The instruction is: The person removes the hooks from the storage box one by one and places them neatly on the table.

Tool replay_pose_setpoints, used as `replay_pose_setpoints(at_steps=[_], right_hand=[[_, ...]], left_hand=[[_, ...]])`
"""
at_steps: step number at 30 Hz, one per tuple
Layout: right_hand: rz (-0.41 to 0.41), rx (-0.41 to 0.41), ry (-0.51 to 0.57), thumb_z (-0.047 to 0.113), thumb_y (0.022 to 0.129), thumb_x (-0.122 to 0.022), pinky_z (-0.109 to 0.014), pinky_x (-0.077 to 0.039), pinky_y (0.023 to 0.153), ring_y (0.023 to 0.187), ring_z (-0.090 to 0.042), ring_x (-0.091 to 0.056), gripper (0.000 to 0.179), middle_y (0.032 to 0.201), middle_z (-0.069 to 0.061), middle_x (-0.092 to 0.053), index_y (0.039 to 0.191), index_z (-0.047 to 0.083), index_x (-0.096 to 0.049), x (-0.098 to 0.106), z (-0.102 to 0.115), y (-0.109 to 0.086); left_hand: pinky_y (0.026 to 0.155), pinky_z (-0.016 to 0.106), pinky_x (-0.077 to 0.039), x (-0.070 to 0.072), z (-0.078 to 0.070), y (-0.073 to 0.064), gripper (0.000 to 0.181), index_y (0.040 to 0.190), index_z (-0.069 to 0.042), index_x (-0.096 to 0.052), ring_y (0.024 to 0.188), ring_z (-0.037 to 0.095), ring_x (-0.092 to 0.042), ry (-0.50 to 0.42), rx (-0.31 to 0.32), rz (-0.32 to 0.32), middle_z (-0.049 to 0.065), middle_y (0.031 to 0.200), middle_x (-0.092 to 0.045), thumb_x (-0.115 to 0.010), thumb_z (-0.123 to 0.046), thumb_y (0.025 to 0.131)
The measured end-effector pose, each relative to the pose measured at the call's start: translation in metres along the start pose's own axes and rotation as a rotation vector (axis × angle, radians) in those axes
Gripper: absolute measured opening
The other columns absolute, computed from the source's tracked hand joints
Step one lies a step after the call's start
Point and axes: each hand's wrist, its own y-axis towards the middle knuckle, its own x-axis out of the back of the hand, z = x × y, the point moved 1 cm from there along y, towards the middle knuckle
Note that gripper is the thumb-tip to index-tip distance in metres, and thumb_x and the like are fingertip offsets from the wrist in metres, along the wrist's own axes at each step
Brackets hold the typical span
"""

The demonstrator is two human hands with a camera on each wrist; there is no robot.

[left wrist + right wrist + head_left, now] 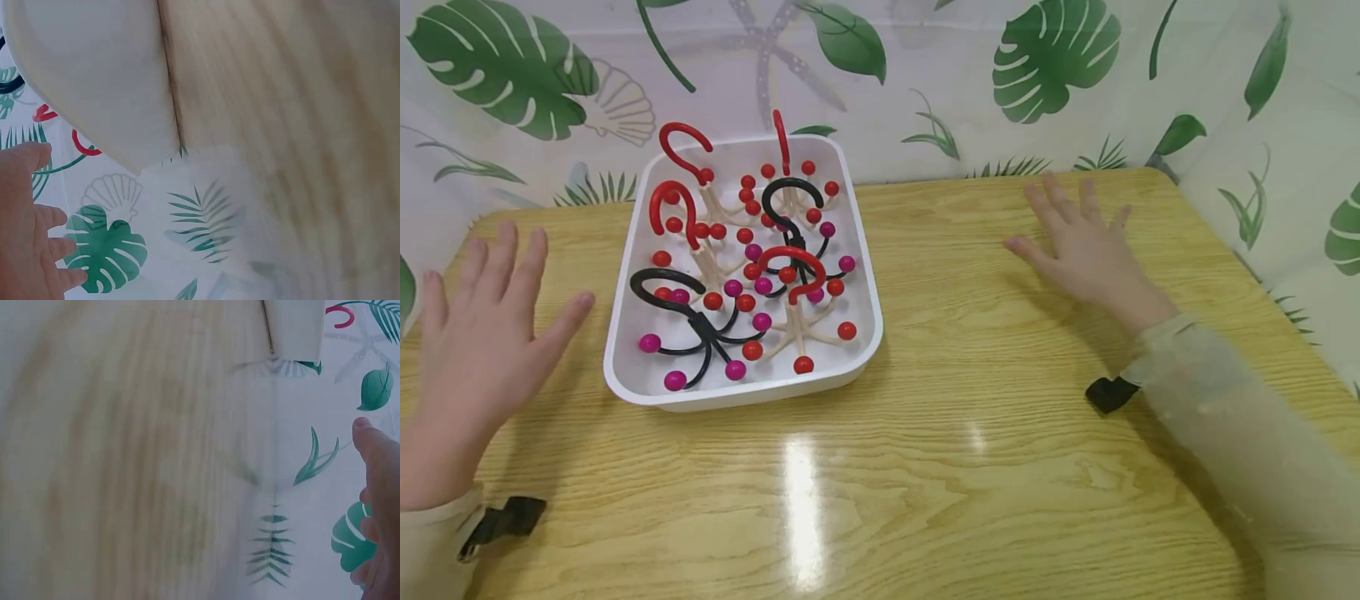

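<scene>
A white rectangular tray [743, 398] sits on the table and holds several claw-shaped pieces like scalp massagers. Each has a hooked handle and thin legs tipped with balls. Two are black with magenta balls, such as the front-left black piece [702, 325]; the others, such as the front-right red-handled piece [796, 312], have beige legs and red balls. To the left of the tray, my left hand [486, 333] is held with fingers spread, touching nothing. My right hand [1082, 242] is well to the tray's right, fingers spread and holding nothing.
The wood-grain table [940, 475] extends around the tray and under both arms. Behind it hangs a pale cloth [940, 92] printed with green leaves, close to the tray's back rim. Black straps hang at both wrists, such as the right strap [1108, 395].
</scene>
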Motion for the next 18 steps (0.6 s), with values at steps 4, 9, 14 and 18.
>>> replay_pose_setpoints(at_steps=[4,9,14,18], right_hand=[[-0.049,0.055,0.018,0.063,0.089,-0.027,-0.074,0.015,0.086,0.131,-0.029,0.024,0.075,0.151,0.003,0.009,0.147,0.025,0.002,0.000,0.011,-0.001],[-0.098,0.138,0.049,0.059,0.091,-0.031,-0.072,0.005,0.094,0.136,-0.030,0.014,0.070,0.152,0.003,0.002,0.147,0.027,-0.004,0.001,0.031,-0.004],[-0.157,0.260,0.123,0.049,0.093,-0.038,-0.059,-0.006,0.106,0.138,-0.027,0.000,0.063,0.152,0.001,-0.010,0.146,0.021,-0.017,0.004,0.056,-0.005],[-0.228,0.338,0.178,0.042,0.093,-0.045,-0.045,-0.020,0.109,0.136,-0.024,-0.022,0.058,0.146,-0.004,-0.029,0.143,0.016,-0.031,0.007,0.080,-0.005]], left_hand=[[0.102,0.054,0.020,0.000,-0.006,-0.008,0.082,0.147,-0.016,0.003,0.135,0.030,0.017,-0.023,-0.008,-0.007,0.005,0.150,0.015,-0.038,-0.057,0.089],[0.103,0.054,0.018,0.001,-0.014,-0.019,0.081,0.147,-0.014,0.002,0.136,0.032,0.013,-0.050,-0.032,-0.015,0.007,0.151,0.011,-0.038,-0.056,0.090],[0.103,0.056,0.015,-0.001,-0.022,-0.029,0.077,0.147,-0.012,-0.004,0.137,0.035,0.007,-0.133,-0.086,-0.024,0.011,0.151,0.003,-0.040,-0.050,0.091],[0.103,0.059,0.013,-0.005,-0.028,-0.034,0.075,0.147,-0.012,-0.005,0.136,0.038,0.002,-0.235,-0.131,0.001,0.012,0.152,-0.002,-0.044,-0.045,0.092]])
